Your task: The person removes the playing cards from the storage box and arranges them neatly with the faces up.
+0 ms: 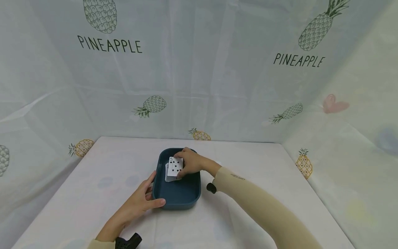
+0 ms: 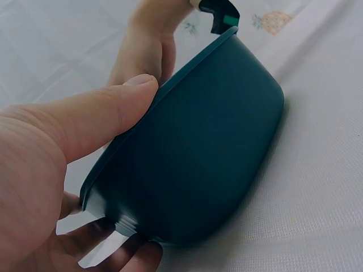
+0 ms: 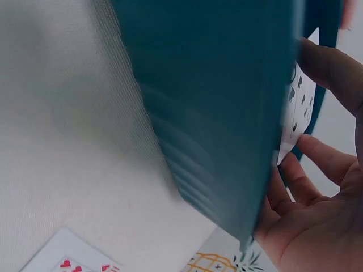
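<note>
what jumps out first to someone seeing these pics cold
The dark teal tray at the middle of the white table, with the right hand pinching playing cards over it. The left hand grips the tray's near-left rim. Behind, a pineapple-print curtain fills the background.

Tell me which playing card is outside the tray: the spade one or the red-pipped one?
The red-pipped card. It lies flat on the tablecloth beside the blue tray, untouched. The right hand pinches the spade card over the tray.
</note>
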The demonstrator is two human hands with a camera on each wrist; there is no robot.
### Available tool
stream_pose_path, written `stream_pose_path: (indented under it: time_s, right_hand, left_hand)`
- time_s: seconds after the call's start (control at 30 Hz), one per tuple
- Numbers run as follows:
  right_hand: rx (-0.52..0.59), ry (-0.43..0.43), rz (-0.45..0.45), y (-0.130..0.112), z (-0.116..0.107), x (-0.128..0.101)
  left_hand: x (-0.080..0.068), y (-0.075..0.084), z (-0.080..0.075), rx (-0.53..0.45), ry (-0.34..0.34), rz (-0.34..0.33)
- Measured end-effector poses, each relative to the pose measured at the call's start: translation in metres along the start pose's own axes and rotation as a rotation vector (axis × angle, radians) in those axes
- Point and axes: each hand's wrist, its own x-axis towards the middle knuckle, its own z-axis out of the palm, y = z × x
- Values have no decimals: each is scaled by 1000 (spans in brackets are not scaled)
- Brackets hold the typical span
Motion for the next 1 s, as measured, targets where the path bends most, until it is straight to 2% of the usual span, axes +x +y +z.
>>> stream_pose_path:
  time_s: [0.17, 0.47, 0.63, 1.0]
  right_hand:
    - [24, 14, -36, 6, -10, -14]
    - [93, 72, 8, 28, -39, -54]
    - [100, 79, 42, 51, -48, -75]
    - [80, 91, 148, 111, -46, -112]
  left_hand:
    - [-1, 2, 1, -2, -2, 8]
    - [0, 3, 2, -18, -6, 41]
    - [0, 2, 1, -18, -9, 36]
    - [0, -1, 2, 50, 27, 0]
